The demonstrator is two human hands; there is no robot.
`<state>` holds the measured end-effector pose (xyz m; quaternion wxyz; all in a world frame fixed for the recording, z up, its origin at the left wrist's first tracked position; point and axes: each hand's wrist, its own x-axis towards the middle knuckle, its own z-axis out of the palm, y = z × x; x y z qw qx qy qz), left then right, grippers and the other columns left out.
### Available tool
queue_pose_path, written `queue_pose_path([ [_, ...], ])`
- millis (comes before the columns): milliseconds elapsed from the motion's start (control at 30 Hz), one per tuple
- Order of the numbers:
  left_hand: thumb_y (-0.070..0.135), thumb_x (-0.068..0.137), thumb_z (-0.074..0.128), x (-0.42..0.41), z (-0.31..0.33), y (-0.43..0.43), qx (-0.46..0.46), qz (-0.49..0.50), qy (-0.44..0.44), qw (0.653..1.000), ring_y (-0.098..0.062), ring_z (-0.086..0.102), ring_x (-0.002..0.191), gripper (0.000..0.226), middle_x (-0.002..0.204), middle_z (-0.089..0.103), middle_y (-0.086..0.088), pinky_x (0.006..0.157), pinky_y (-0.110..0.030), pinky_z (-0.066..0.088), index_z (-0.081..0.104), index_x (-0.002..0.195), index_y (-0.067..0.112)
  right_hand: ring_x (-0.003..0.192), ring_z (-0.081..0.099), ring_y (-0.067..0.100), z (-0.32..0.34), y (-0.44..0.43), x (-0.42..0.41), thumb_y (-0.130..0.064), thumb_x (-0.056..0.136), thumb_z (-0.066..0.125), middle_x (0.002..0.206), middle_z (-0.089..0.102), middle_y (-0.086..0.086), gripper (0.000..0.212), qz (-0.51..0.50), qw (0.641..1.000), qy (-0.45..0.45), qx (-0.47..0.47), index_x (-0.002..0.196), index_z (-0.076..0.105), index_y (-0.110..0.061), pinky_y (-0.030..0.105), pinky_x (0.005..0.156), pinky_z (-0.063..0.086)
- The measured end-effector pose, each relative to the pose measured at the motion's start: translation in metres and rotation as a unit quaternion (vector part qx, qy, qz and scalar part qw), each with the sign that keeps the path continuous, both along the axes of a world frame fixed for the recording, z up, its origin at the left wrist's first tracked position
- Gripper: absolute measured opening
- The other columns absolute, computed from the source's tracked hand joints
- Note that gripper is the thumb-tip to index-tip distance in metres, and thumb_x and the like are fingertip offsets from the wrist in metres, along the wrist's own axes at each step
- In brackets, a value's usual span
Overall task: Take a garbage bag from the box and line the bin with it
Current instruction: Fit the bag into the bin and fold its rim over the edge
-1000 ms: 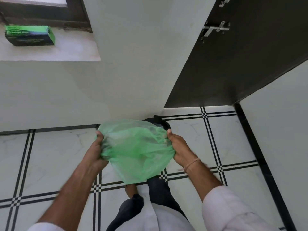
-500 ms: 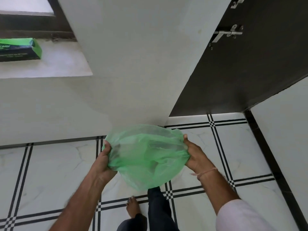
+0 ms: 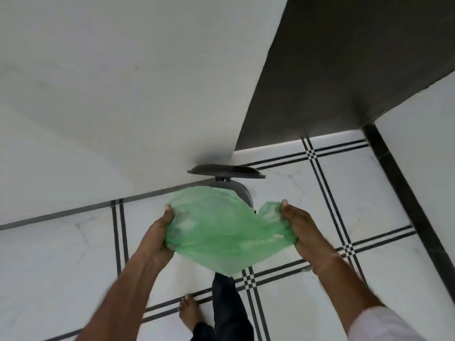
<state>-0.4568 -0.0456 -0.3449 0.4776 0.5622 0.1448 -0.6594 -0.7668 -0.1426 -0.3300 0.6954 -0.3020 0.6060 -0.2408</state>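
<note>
The fingers of the left hand (image 3: 161, 232) are curled around one side of the green garbage bag (image 3: 221, 232), and the right hand (image 3: 299, 226) pinches the opposite side, so its mouth is stretched wide, probably to fit over a rim. The bag hangs in the air just in front of the grey bin (image 3: 242, 193), whose lid (image 3: 225, 171) stands raised by the wall, leaving the opening free. The box is out of view.

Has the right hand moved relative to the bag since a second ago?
Yes. The right hand has pulled outward, stretching the bag wider; it now sits nearer the floor's tile-line crossing.
</note>
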Motion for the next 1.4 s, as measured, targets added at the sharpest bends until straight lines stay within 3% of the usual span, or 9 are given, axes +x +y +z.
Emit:
queue_pose_path([
  [233, 0.048, 0.104, 0.047, 0.000, -0.048, -0.041, -0.094, 0.092, 0.020, 0.991, -0.023, 0.080, 0.092, 0.052, 0.109, 0.081, -0.009, 0.068, -0.039, 0.065, 0.085, 0.094, 0.014, 0.117, 0.071, 0.033, -0.033, -0.035, 0.000, -0.049, 0.106, 0.038, 0.128, 0.073, 0.018, 0.058, -0.167, 0.975, -0.150, -0.010, 0.134, 0.064, -0.006, 0.051, 0.095, 0.060],
  [333, 0.049, 0.104, 0.047, -0.003, -0.075, -0.048, -0.094, 0.072, 0.004, 0.993, -0.023, 0.079, 0.097, 0.050, 0.115, 0.079, -0.009, 0.070, -0.038, 0.065, 0.082, 0.104, 0.013, 0.119, 0.070, 0.033, -0.064, -0.036, -0.002, -0.049, 0.108, 0.035, 0.131, 0.071, 0.018, 0.057, -0.182, 0.970, -0.160, -0.009, 0.127, 0.073, -0.010, 0.051, 0.100, 0.057],
  [600, 0.042, 0.102, 0.056, -0.003, -0.181, -0.034, -0.029, 0.024, -0.065, 0.997, -0.031, 0.075, 0.104, 0.040, 0.120, 0.077, -0.013, 0.069, -0.042, 0.066, 0.069, 0.125, 0.013, 0.102, 0.071, 0.038, -0.193, -0.015, -0.007, -0.033, 0.105, 0.054, 0.120, 0.071, 0.030, 0.044, -0.137, 0.991, -0.002, 0.004, 0.123, 0.068, 0.005, 0.043, 0.083, 0.063],
  [700, 0.045, 0.100, 0.057, 0.005, -0.205, -0.045, -0.033, 0.028, -0.066, 0.997, -0.026, 0.077, 0.100, 0.043, 0.115, 0.079, -0.010, 0.069, -0.041, 0.066, 0.069, 0.124, 0.012, 0.082, 0.068, 0.030, -0.223, -0.024, -0.002, -0.012, 0.104, 0.057, 0.088, 0.077, 0.010, 0.009, -0.145, 0.989, -0.002, -0.010, 0.101, 0.064, -0.005, 0.030, 0.062, 0.062],
  [800, 0.039, 0.105, 0.051, 0.012, -0.223, -0.057, -0.040, 0.036, -0.067, 0.996, -0.022, 0.079, 0.094, 0.035, 0.110, 0.080, -0.007, 0.067, -0.036, 0.065, 0.069, 0.121, 0.014, 0.061, 0.065, 0.016, -0.241, -0.043, 0.000, 0.006, 0.101, 0.051, 0.065, 0.071, -0.007, 0.033, -0.161, 0.986, -0.038, -0.008, 0.085, 0.051, -0.023, 0.022, 0.048, 0.053],
  [933, 0.024, 0.108, 0.048, 0.019, -0.246, -0.069, -0.056, 0.043, -0.085, 0.994, -0.019, 0.073, 0.086, 0.020, 0.105, 0.075, -0.002, 0.063, -0.032, 0.064, 0.067, 0.101, 0.021, 0.068, 0.064, 0.026, -0.256, -0.055, 0.005, 0.021, 0.088, 0.031, 0.069, 0.072, 0.001, 0.049, -0.108, 0.994, -0.017, 0.014, 0.083, 0.064, -0.015, 0.025, 0.051, 0.055],
  [1033, 0.018, 0.107, 0.049, 0.025, -0.255, -0.076, -0.080, 0.046, -0.057, 0.994, -0.014, 0.077, 0.075, 0.024, 0.094, 0.079, 0.004, 0.060, -0.033, 0.063, 0.066, 0.096, 0.029, 0.093, 0.075, 0.025, -0.263, -0.061, 0.011, 0.012, 0.097, 0.036, 0.102, 0.081, 0.007, 0.043, -0.085, 0.995, -0.043, 0.030, 0.108, 0.074, -0.005, 0.032, 0.077, 0.065],
  [1133, 0.027, 0.109, 0.046, 0.033, -0.266, -0.081, -0.110, 0.017, -0.063, 0.992, -0.015, 0.078, 0.093, 0.025, 0.110, 0.080, 0.004, 0.074, -0.034, 0.064, 0.071, 0.114, 0.026, 0.122, 0.068, 0.028, -0.275, -0.071, 0.014, -0.013, 0.106, 0.043, 0.134, 0.071, 0.012, 0.038, -0.095, 0.992, -0.080, 0.018, 0.136, 0.063, -0.001, 0.042, 0.105, 0.054],
  [1400, 0.065, 0.102, 0.030, 0.043, -0.297, -0.108, -0.083, -0.105, -0.141, 0.981, -0.032, 0.069, 0.119, 0.068, 0.130, 0.073, -0.011, 0.097, -0.047, 0.053, 0.065, 0.136, 0.017, 0.131, 0.063, 0.031, -0.314, -0.097, 0.022, -0.049, 0.106, 0.043, 0.139, 0.068, 0.010, 0.054, -0.092, 0.995, -0.045, 0.016, 0.142, 0.062, -0.014, 0.042, 0.097, 0.055],
])
